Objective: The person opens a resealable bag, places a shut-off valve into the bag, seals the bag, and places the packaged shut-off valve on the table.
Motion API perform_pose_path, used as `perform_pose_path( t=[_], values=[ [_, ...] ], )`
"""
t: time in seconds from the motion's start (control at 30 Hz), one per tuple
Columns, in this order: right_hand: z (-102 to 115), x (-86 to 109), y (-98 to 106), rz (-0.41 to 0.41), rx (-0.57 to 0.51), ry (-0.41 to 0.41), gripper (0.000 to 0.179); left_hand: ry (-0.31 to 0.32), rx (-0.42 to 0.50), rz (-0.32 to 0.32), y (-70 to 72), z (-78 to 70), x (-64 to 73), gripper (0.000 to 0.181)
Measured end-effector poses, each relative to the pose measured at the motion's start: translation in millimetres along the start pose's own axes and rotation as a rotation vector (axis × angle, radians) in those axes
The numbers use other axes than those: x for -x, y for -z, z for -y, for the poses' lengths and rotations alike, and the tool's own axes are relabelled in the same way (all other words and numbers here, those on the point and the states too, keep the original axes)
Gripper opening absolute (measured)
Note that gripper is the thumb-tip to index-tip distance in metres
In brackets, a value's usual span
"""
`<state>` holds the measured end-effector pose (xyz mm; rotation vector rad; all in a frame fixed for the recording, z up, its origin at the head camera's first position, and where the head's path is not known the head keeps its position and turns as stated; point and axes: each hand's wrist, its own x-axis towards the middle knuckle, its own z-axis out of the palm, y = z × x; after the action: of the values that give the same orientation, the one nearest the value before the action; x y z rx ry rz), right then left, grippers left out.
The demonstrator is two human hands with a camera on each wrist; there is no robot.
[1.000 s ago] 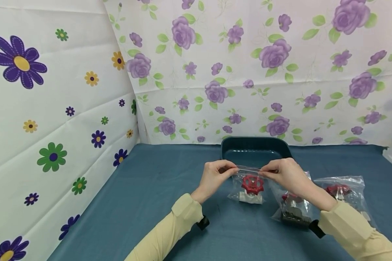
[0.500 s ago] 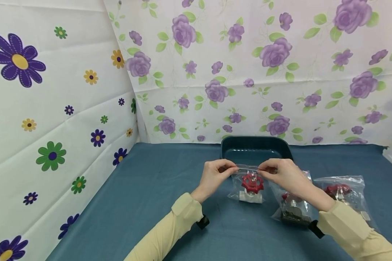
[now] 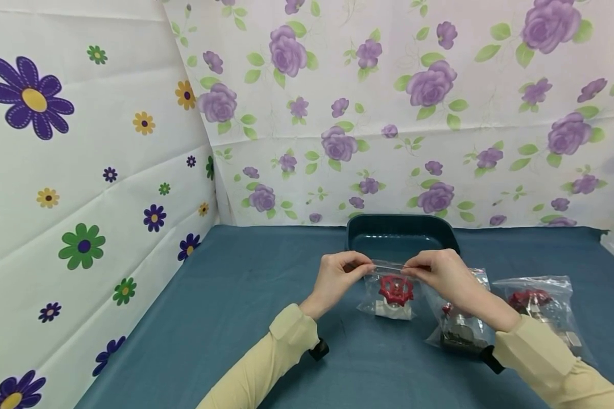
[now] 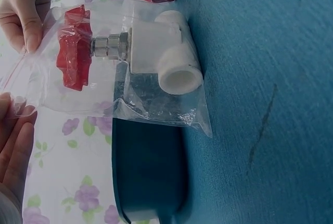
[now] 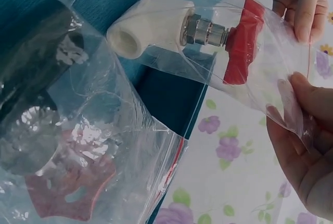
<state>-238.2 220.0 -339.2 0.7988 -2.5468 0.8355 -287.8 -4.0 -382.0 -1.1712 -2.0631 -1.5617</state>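
A clear zip bag (image 3: pixel 369 298) stands on the cloth-covered table, its top edge stretched between both hands. Inside is a valve with a red handwheel (image 3: pixel 395 289), a metal stem (image 4: pixel 108 47) and a white pipe body (image 3: pixel 391 310). My left hand (image 3: pixel 340 279) pinches the left end of the bag's zip strip between thumb and fingers. With thumb and fingertips, my right hand (image 3: pixel 447 278) pinches the same strip farther right. The strip's red line (image 5: pixel 310 62) runs between the hands in the right wrist view.
Behind the bag stands a dark teal tray (image 3: pixel 401 219). Below my right forearm lies a second zip bag with a dark-bodied valve (image 3: pixel 460 335). Farther right, another bagged valve with a red handwheel (image 3: pixel 531 296) lies partly behind the sleeve. Flower-print sheets (image 3: pixel 286 170) close off the back and left.
My right hand has slid slightly left along the bag's top, nearer the left hand. The left hand and the bagged valve stay almost where they were.
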Motion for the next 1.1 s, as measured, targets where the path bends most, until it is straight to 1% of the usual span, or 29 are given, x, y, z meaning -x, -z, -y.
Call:
perform_pose_path(
  t=[0.07,0.17,0.3,0.5,0.57,0.63,0.67,0.83,0.9,1.1],
  values=[
    [0.2,0.2,-0.5,-0.012,0.012,0.018,0.010,-0.001,-0.001,0.001,-0.5,0.8,0.1,0.007],
    [-1.6,0.7,-0.9,-0.018,0.004,0.020,0.010,-0.001,0.000,0.002,-0.8,0.8,0.5,0.007],
    [-6.8,2.5,0.4,0.007,-0.035,-0.011,0.007,0.000,-0.008,0.002,-0.8,-2.7,0.3,0.007],
    [-10.1,7.0,3.4,0.025,-0.032,-0.035,0.011,-0.020,0.017,0.001,4.4,-29.7,-2.9,0.006],
    [-10.7,8.6,5.0,0.023,-0.020,-0.039,0.011,-0.025,0.021,0.000,6.1,-34.5,-4.0,0.006],
    [-11.5,10.5,6.9,0.024,-0.015,-0.046,0.011,-0.027,0.019,-0.002,6.6,-33.6,-4.4,0.006],
    [-11.9,11.2,7.7,0.024,-0.014,-0.047,0.010,-0.026,0.021,-0.003,6.2,-30.6,-4.4,0.006],
    [-13.7,13.1,8.7,0.018,-0.018,-0.040,0.007,-0.015,0.005,-0.007,1.7,-7.3,-2.9,0.007],
    [-14.3,13.5,8.0,0.008,-0.020,-0.028,0.008,-0.015,0.003,-0.005,0.3,-0.7,-2.1,0.007],
    [-15.7,14.2,6.4,-0.052,-0.008,0.030,0.015,-0.034,0.007,-0.003,-1.2,2.6,-1.5,0.008]
  ],
)
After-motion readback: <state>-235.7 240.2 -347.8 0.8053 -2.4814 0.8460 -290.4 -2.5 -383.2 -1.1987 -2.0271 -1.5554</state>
